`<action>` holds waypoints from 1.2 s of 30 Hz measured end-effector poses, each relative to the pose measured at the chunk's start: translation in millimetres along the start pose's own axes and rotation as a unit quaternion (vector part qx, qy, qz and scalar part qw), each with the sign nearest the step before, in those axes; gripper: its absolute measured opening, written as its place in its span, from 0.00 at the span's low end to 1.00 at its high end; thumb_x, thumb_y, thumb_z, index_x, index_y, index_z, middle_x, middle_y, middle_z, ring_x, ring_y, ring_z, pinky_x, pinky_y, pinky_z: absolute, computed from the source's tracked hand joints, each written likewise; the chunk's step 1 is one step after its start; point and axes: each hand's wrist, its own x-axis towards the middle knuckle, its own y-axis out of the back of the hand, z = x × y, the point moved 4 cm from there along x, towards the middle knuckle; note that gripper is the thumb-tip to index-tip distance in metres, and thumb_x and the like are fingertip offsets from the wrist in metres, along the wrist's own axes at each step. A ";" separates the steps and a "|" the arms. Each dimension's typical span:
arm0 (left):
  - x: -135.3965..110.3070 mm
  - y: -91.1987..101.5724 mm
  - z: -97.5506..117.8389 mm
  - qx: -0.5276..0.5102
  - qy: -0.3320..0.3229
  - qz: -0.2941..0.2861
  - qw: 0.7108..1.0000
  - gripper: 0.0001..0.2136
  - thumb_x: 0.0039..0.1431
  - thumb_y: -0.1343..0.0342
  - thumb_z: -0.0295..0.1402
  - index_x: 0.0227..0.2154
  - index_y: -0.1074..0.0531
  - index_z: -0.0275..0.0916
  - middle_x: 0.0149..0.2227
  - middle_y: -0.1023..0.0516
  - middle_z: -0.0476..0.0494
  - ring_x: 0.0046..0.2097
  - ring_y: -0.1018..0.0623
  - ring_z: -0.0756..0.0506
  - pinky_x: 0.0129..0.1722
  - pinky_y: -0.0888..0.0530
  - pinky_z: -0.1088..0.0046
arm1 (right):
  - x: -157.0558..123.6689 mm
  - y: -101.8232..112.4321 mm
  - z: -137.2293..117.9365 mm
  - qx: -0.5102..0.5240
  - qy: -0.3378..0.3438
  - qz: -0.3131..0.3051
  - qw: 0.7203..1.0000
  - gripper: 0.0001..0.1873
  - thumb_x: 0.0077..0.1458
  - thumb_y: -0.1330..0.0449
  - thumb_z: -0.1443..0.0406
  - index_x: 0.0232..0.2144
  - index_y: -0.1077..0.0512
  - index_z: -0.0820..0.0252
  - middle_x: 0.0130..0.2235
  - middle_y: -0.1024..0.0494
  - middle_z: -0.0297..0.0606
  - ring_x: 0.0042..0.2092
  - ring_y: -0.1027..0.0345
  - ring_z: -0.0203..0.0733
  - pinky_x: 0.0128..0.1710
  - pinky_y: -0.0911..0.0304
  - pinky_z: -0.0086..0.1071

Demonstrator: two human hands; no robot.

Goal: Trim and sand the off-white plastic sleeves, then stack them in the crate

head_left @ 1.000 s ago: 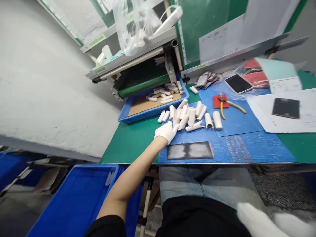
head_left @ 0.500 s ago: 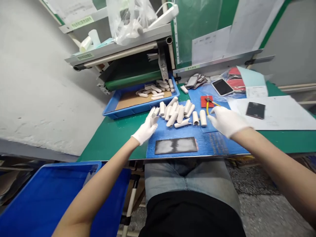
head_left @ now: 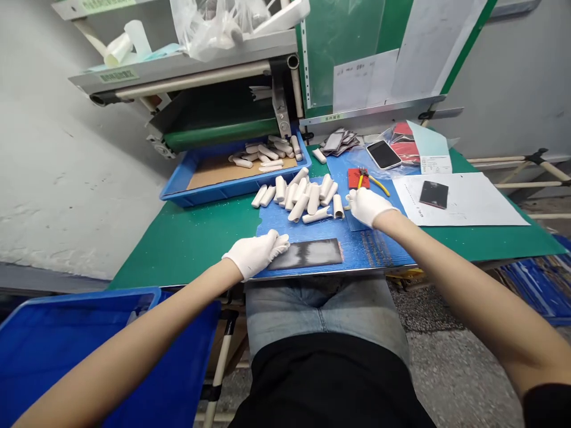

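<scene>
My gloved left hand (head_left: 259, 252) is by the left end of a flat dark sanding pad (head_left: 312, 254) with pale worn patches. Its fingers are curled together, and whatever they hold is hidden. My right hand (head_left: 368, 207), gloved too, is closed over the place of a white curved piece at the right end of the row, covering it almost wholly. Just left of it stands another white half-tube piece (head_left: 338, 206). A loose heap of such pieces (head_left: 307, 196) lies behind the pad. Yellow-handled pliers (head_left: 362, 173) rest on a red block (head_left: 354, 178) behind my right hand.
A blue tray (head_left: 200, 195) with more white pieces stands at the back left, below a shelf (head_left: 250, 49). A phone (head_left: 383, 154), grey pads (head_left: 339, 141) and paper (head_left: 473, 208) with a dark square (head_left: 434, 194) lie rightward. A blue bin (head_left: 89, 321) sits lower left.
My left hand has come down from the heap to the sanding pad's left end. My right hand has moved left, over the last white piece. The camera view has shifted.
</scene>
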 end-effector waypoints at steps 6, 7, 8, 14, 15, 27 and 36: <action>-7.1 9.6 11.0 0.095 -0.065 -0.017 0.993 0.19 0.71 0.52 0.57 0.54 0.23 0.60 0.38 0.16 0.45 0.35 0.19 0.38 0.34 0.33 0.66 | -78.5 -24.5 -41.5 -0.050 0.201 0.003 0.978 0.25 0.76 0.58 0.50 0.54 0.28 0.56 0.42 0.15 0.45 0.40 0.19 0.53 0.40 0.34 0.40; -1.4 13.5 16.9 0.113 -0.074 -0.025 0.991 0.20 0.71 0.53 0.57 0.56 0.23 0.60 0.36 0.17 0.43 0.35 0.19 0.37 0.36 0.32 0.65 | -81.5 -27.8 -56.0 -0.077 0.238 0.004 0.968 0.24 0.76 0.56 0.50 0.54 0.27 0.54 0.43 0.15 0.45 0.40 0.19 0.53 0.39 0.34 0.40; 4.7 17.3 21.7 0.126 -0.081 -0.031 0.988 0.22 0.72 0.54 0.57 0.58 0.24 0.59 0.35 0.17 0.41 0.35 0.20 0.36 0.37 0.31 0.63 | -81.0 -29.9 -69.0 -0.102 0.265 -0.003 0.959 0.23 0.75 0.54 0.50 0.55 0.26 0.54 0.43 0.15 0.46 0.41 0.19 0.54 0.39 0.34 0.41; 16.6 27.5 12.8 0.163 -0.085 -0.096 0.978 0.20 0.66 0.46 0.59 0.53 0.19 0.61 0.27 0.21 0.42 0.32 0.21 0.36 0.41 0.29 0.61 | -58.4 -19.5 -89.6 -0.175 0.262 -0.081 0.945 0.20 0.70 0.43 0.52 0.44 0.17 0.59 0.43 0.15 0.54 0.47 0.20 0.60 0.48 0.33 0.49; 15.6 28.7 11.6 0.171 -0.092 -0.099 0.976 0.21 0.67 0.47 0.59 0.56 0.20 0.63 0.29 0.19 0.41 0.34 0.20 0.36 0.41 0.28 0.61 | -57.7 -17.2 -90.4 -0.178 0.265 -0.085 0.944 0.20 0.69 0.42 0.52 0.43 0.16 0.59 0.43 0.15 0.54 0.48 0.20 0.61 0.48 0.33 0.50; 12.4 37.0 24.3 0.149 -0.089 -0.159 0.972 0.30 0.70 0.61 0.61 0.66 0.29 0.63 0.43 0.15 0.36 0.42 0.17 0.33 0.43 0.26 0.61 | -60.6 -13.8 -110.7 -0.236 0.309 -0.113 0.914 0.20 0.67 0.43 0.54 0.44 0.15 0.58 0.42 0.15 0.52 0.45 0.19 0.60 0.44 0.29 0.48; -5.0 38.6 23.0 0.137 -0.097 -0.124 0.978 0.32 0.71 0.65 0.62 0.65 0.27 0.59 0.39 0.15 0.36 0.38 0.18 0.36 0.37 0.30 0.65 | -66.6 -11.0 -97.1 -0.254 0.266 -0.131 0.921 0.23 0.67 0.44 0.49 0.46 0.15 0.55 0.44 0.14 0.52 0.46 0.18 0.61 0.41 0.29 0.46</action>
